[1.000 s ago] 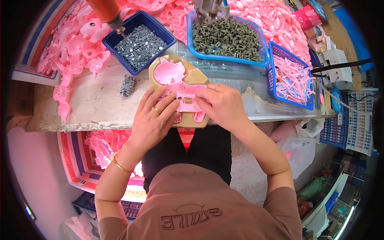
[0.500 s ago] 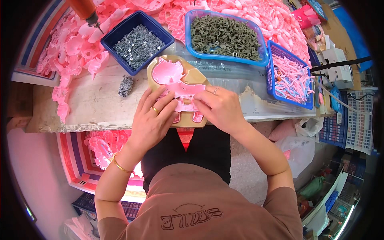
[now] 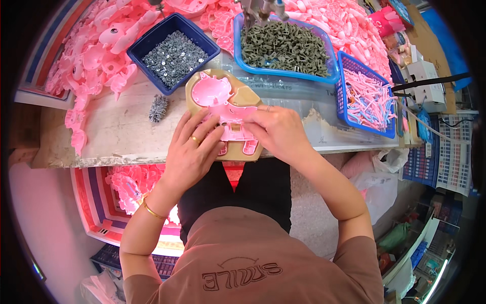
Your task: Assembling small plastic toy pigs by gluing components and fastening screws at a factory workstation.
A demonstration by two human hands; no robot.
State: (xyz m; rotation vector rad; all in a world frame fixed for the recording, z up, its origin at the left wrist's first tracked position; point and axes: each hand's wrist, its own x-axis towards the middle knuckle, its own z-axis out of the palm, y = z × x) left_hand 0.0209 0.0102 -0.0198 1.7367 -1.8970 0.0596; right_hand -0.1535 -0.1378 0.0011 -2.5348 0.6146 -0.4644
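Note:
A pink plastic toy-figure half-shell [image 3: 211, 91] lies hollow side up in a tan shaped holder [image 3: 251, 91] at the table's front edge. Over its lower left part rests my left hand [image 3: 195, 139], open, fingers stretched across the shell and holder edge. My right hand [image 3: 277, 129] is closed at the shell's right side, thumb and fingers pressed together on its edge. Whatever is between those fingertips is hidden. Just behind the holder stands a dark blue bin [image 3: 134, 52] of small metal screws [image 3: 174, 58].
Behind are a blue tray [image 3: 283, 75] of dark green clips and a blue basket [image 3: 367, 129] of pink and blue strips. Pink parts [image 3: 101, 55] are heaped along the back. A bristly grey clump [image 3: 158, 108] lies left. Metal fittings [image 3: 263, 9] hang over the tray.
My right hand has shifted slightly up and left along the shell. The hanging orange driver has risen mostly out of view, and metal fittings now show above the green clips. My left hand stays put.

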